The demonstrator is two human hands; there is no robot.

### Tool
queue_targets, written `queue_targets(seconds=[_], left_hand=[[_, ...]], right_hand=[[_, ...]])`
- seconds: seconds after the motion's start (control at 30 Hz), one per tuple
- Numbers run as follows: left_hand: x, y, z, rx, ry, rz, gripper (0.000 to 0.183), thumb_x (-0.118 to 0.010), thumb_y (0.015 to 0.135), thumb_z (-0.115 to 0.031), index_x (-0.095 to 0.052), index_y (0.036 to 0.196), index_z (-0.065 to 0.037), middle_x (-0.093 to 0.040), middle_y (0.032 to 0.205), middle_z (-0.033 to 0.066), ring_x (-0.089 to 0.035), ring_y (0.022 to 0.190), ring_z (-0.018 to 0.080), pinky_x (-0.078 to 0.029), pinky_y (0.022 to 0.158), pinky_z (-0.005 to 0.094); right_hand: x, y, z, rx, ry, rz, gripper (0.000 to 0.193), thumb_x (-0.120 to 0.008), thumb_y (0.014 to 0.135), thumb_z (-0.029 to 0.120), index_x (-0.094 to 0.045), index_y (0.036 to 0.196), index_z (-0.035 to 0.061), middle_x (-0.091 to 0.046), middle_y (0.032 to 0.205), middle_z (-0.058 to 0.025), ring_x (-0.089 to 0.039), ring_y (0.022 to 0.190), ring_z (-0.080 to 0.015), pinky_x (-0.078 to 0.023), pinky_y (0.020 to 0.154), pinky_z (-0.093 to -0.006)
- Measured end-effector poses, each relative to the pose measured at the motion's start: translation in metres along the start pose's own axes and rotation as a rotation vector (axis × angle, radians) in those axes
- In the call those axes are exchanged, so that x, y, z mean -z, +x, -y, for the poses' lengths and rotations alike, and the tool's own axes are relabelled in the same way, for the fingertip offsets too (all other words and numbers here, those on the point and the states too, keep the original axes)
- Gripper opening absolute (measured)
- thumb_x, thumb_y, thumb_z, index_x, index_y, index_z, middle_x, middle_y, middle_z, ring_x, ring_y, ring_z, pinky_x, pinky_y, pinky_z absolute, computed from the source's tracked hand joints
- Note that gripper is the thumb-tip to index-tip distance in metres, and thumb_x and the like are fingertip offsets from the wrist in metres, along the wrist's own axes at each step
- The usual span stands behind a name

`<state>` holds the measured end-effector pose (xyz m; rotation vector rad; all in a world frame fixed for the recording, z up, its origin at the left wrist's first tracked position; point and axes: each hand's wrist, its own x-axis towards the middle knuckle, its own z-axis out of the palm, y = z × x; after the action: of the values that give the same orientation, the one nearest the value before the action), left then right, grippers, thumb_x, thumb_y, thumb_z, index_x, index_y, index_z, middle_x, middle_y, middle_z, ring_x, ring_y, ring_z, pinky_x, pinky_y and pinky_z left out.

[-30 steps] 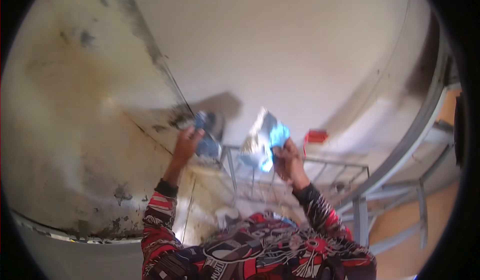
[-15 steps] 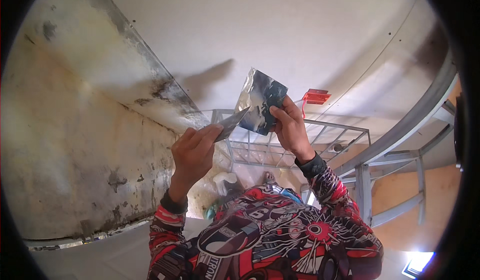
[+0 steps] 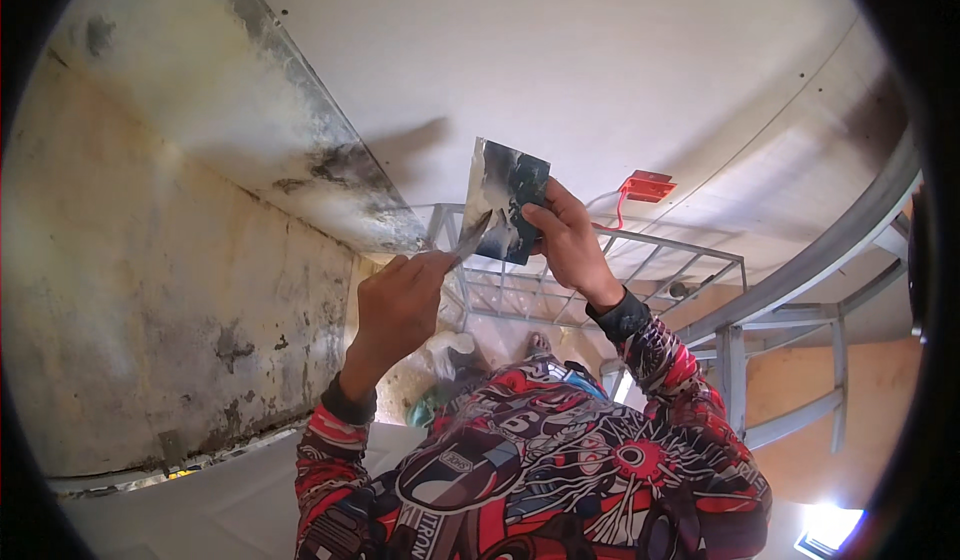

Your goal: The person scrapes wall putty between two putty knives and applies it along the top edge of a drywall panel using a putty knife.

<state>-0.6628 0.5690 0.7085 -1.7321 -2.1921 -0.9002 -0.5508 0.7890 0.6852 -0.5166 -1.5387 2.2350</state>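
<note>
My left hand [image 3: 403, 305] is closed round a thin putty knife [image 3: 469, 241], whose blade slants up to the right. The blade's tip meets a flat, dark rectangular plate [image 3: 525, 181], smeared with whitish paste [image 3: 482, 203] along its left side. Thumb in front and fingers behind, my right hand [image 3: 570, 240] grips that plate by its right edge. Both hands are raised in front of my chest. The putty knife's handle is hidden in my left fist.
A stained, peeling wall [image 3: 180, 310] rises on the left beside a smooth white panel surface [image 3: 600, 70]. A red box [image 3: 648, 187] with a red wire is set in the panel. Grey metal framing [image 3: 733, 380] curves along the right, and a barred metal frame [image 3: 640, 260] lies beyond my hands.
The plate has shifted slightly left and turned more upright. My left hand has moved right and a little down, and the putty knife's blade now points more steeply upward.
</note>
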Motion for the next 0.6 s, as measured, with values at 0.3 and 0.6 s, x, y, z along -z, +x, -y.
queue_targets(seconds=[0.3,0.6], left_hand=[[-0.015,-0.025,0.022,0.855,-1.179,0.074,0.029,-0.055,0.095,-0.004,-0.064,0.123,0.002,-0.070,0.101,0.0030,-0.067,0.089,0.0142,-0.053,0.081,0.0291],[0.147,0.132,0.020,0.223,-0.652,-0.597,0.020,-0.059,0.095,-0.003,-0.065,0.112,0.003,-0.068,0.100,0.0035,-0.060,0.083,0.0121,-0.049,0.074,0.0284]], right_hand=[[0.000,0.012,0.007,0.020,-0.023,-0.051,0.031,-0.050,0.098,0.007,-0.054,0.128,0.0012,-0.063,0.098,-0.0007,-0.059,0.079,-0.0043,-0.053,0.060,-0.0224],[0.046,0.002,-0.013,0.064,0.175,0.041,0.040,-0.047,0.094,0.003,-0.050,0.134,0.0011,-0.065,0.118,-0.0069,-0.067,0.097,-0.0150,-0.060,0.076,-0.0310]])
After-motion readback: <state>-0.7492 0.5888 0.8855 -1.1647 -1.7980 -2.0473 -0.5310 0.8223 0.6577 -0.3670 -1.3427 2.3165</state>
